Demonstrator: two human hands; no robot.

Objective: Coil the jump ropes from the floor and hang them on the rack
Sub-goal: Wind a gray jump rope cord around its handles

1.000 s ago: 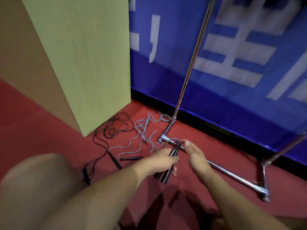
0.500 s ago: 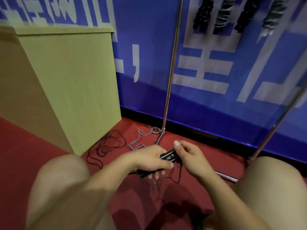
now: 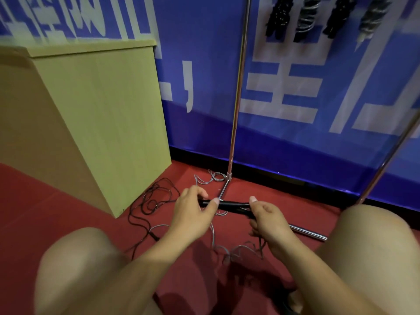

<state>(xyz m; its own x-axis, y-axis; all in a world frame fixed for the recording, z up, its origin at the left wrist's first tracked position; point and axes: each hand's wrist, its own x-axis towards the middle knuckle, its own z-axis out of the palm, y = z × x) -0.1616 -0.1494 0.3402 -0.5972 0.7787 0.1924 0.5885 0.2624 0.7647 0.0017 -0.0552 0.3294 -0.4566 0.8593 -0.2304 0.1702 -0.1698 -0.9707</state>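
Note:
My left hand (image 3: 192, 212) and my right hand (image 3: 266, 220) both grip the black handles (image 3: 229, 204) of a grey jump rope, held side by side and level above the floor. Its grey cord (image 3: 213, 237) trails down to the red floor and loops below my right hand; another part lies by the rack's foot. A black jump rope (image 3: 156, 196) lies tangled on the floor to the left. The chrome rack (image 3: 236, 105) stands against the blue wall. Several coiled ropes (image 3: 304, 17) hang at its top.
A tall yellow-green wooden cabinet (image 3: 102, 114) stands at the left, close to the black rope. The rack's low base bar (image 3: 306, 233) runs along the floor to the right. My bare knees (image 3: 77, 258) fill the lower corners. A blue banner (image 3: 295, 87) covers the wall.
The handles have risen off the floor and turned level between both hands. My hands have spread apart along them. My view has tilted up, and the hanging coils have come into sight.

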